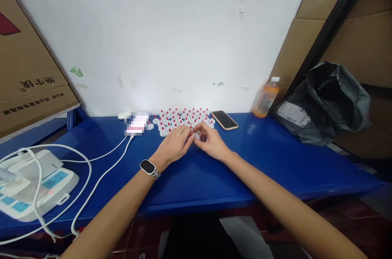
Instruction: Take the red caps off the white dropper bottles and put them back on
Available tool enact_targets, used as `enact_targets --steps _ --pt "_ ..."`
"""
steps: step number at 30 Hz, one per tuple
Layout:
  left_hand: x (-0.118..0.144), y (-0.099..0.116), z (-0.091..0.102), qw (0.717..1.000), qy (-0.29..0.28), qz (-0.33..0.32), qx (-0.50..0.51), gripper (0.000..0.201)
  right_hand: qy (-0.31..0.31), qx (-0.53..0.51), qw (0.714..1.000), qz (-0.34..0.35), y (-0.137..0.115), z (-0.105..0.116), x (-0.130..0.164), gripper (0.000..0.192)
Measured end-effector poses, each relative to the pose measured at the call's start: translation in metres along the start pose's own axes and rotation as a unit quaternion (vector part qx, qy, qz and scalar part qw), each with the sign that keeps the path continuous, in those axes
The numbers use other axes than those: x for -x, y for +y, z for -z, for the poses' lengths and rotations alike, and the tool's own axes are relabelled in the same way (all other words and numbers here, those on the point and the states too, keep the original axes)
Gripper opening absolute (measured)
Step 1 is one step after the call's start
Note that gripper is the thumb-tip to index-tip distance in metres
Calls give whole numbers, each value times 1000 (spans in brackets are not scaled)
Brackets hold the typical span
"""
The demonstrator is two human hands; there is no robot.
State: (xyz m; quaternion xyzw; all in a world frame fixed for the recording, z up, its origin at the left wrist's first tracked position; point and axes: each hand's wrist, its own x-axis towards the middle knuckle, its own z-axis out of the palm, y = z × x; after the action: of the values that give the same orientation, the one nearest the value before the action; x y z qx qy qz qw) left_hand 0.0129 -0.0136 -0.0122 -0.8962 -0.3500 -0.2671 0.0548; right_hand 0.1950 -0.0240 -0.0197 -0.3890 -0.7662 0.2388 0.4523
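At frame centre, the left hand [175,143] and right hand [211,141] are meeting over the blue desk [275,161], their fingers [187,139] pinching one small white round cap [197,136] between them. Directly behind, a cluster of white red-tipped caps [183,120] is lying loose on the desk. At right, a black plastic bag [330,103] is sitting crumpled, its contents hidden.

The near strip of the blue worktop [214,177] lies bare on both sides of the forearms, and its widest open stretch runs right toward the black bag [324,103]. Behind the hands, the cluster of red-tipped white caps [183,118] and the phone [225,120] fill the way to the wall. On the left, white cables [92,173] and a power strip [36,185] crowd the surface, and an orange bottle [266,97] stands at the back right.
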Motion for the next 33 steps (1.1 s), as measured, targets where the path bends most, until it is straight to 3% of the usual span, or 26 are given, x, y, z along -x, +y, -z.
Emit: enact_targets --steps 4,9,13,17,23,25,27,33 --pt "0 0 3 999 -6 -19 -26 29 -3 -12 1000 9 -5 0 0 19" --pt "-2 9 5 993 52 26 100 30 -29 -69 996 43 -10 0 3 23" --pt "-4 15 1 976 99 82 178 30 -15 -250 967 -34 -12 -8 1 24" --pt "-4 14 0 985 59 73 145 27 45 -368 923 -103 -15 -18 -5 31" --pt "-3 6 3 995 28 -6 97 27 -40 -436 874 -212 -16 -21 -6 36" --pt "-3 8 0 988 38 13 148 30 -35 -429 880 -203 -14 -21 -5 38" --pt "-4 12 -5 971 66 66 221 34 9 -389 906 -166 -11 -22 -5 39" --pt "-10 18 -17 887 115 177 411 43 86 -193 976 -42 -5 -16 -2 34"
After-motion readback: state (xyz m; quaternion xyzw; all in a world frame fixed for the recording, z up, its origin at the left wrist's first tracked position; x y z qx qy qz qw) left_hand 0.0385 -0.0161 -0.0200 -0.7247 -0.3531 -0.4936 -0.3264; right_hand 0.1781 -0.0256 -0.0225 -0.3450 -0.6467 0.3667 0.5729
